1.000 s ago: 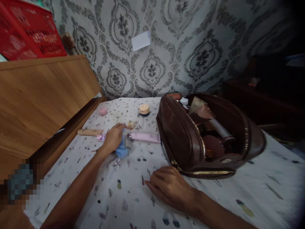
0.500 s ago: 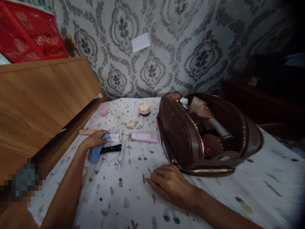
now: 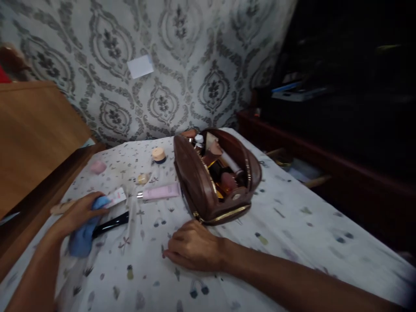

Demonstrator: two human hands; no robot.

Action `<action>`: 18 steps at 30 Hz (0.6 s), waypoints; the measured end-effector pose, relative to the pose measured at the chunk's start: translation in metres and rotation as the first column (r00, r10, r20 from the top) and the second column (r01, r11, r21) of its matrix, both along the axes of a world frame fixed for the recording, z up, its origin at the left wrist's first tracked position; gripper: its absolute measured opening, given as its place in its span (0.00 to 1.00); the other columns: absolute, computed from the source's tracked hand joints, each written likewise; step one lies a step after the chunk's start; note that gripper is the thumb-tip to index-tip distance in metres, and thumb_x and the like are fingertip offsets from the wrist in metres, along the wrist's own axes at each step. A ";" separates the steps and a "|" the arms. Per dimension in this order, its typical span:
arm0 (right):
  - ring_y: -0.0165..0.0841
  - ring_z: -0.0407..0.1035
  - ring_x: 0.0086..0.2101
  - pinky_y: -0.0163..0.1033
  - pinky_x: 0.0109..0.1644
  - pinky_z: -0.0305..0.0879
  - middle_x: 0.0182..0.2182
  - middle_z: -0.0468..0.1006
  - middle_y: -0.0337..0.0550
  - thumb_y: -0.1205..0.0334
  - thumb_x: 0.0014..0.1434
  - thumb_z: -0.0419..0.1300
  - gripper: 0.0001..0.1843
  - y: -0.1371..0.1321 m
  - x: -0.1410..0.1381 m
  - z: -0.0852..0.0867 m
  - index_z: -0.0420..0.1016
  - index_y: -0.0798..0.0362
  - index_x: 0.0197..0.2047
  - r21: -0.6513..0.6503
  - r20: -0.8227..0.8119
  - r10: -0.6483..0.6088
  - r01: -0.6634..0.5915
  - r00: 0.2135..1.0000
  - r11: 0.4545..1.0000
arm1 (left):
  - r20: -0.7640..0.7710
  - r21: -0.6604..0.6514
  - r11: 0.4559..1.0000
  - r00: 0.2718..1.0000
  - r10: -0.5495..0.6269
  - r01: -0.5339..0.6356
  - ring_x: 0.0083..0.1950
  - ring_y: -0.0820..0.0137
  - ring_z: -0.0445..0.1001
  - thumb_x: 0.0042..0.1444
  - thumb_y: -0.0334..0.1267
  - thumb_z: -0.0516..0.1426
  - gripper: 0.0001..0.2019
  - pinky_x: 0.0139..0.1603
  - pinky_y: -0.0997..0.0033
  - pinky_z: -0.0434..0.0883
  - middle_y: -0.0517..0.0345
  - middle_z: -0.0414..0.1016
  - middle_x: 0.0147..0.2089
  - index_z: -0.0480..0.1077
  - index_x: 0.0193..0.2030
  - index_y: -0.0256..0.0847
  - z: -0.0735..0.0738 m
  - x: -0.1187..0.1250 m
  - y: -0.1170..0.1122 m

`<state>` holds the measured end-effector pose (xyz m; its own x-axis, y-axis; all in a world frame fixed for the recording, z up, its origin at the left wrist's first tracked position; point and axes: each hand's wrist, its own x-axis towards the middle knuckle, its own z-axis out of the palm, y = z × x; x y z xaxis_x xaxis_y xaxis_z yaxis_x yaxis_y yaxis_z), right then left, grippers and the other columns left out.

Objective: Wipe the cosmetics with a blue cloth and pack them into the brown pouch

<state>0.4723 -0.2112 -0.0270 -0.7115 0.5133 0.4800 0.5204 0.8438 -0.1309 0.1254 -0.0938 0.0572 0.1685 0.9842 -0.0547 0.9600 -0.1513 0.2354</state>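
My left hand (image 3: 79,212) is closed on a blue cloth (image 3: 81,236) and presses it on the printed bedsheet (image 3: 292,225), beside a black tube (image 3: 110,223) and a white-pink tube (image 3: 115,197). My right hand (image 3: 195,248) rests on the sheet with fingers curled under, holding nothing, just in front of an open brown cosmetic bag (image 3: 198,182) full of make-up items. A pink tube (image 3: 159,192), a small gold-capped bottle (image 3: 143,178), a peach-lidded jar (image 3: 158,154) and a pink sponge (image 3: 98,167) lie left of the bag.
A wooden headboard (image 3: 32,134) stands on the left. Patterned wallpaper with a white note (image 3: 140,66) is behind the bed. A dark wooden shelf unit (image 3: 325,143) runs along the right side of the bed.
The view has swung to the right and pulled back. My left hand has drawn the blue cloth back toward me along the sheet. My right hand has stayed in place.
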 end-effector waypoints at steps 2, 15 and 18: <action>0.28 0.69 0.22 0.38 0.23 0.48 0.20 0.76 0.36 0.55 0.68 0.57 0.19 0.001 0.000 0.001 0.71 0.53 0.26 -0.029 0.035 -0.013 0.014 0.999 0.999 | 0.058 0.049 0.998 0.997 -0.052 0.049 0.49 0.53 0.76 0.44 0.60 0.59 0.25 0.51 0.61 0.73 0.59 0.80 0.44 0.71 0.45 0.47 0.007 0.008 -0.004; 0.35 0.75 0.29 0.38 0.22 0.63 0.37 0.79 0.44 0.41 0.67 0.54 0.24 -0.002 0.003 0.015 0.71 0.56 0.45 -0.192 0.024 -0.173 0.174 0.985 0.966 | 0.178 -0.267 0.864 0.903 -0.392 0.427 0.46 0.56 0.76 0.48 0.52 0.63 0.20 0.47 0.65 0.74 0.58 0.80 0.46 0.75 0.48 0.53 0.001 0.099 -0.049; 0.35 0.75 0.30 0.37 0.23 0.64 0.38 0.79 0.43 0.43 0.66 0.57 0.22 -0.002 0.005 0.015 0.69 0.55 0.46 -0.213 0.015 -0.199 0.198 0.980 0.957 | 0.164 -0.320 0.850 0.908 -0.385 0.419 0.45 0.57 0.75 0.47 0.50 0.63 0.17 0.44 0.67 0.73 0.59 0.80 0.43 0.74 0.44 0.50 -0.001 0.109 -0.050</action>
<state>0.4769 -0.2134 -0.0122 -0.5821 0.7343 0.3493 0.6730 0.6761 -0.2999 0.2339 -0.1434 0.0559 0.5659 0.7520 -0.3380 0.8045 -0.4140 0.4259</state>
